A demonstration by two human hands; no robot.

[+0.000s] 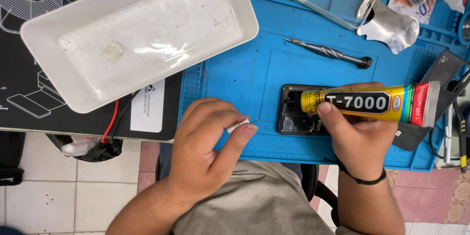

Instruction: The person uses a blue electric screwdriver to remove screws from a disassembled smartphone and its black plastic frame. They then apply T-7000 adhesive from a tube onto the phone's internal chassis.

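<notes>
Left hand [208, 139] pinches a small white cap [238, 125] between thumb and fingers. Right hand [355, 134] is closed around a yellow glue tube [369, 103], held over a dark phone [298, 112] on the blue mat [245, 68], below a screwdriver [330, 52]

A yellow glue tube [372, 103] lies level, nozzle toward nine o'clock, over a dark opened phone [301, 117]; a small white cap [238, 126] (needle-tipped) sits at its nine o'clock.

The glue tube [372, 104] and right hand [355, 139] hide much of the phone [293, 115].
</notes>
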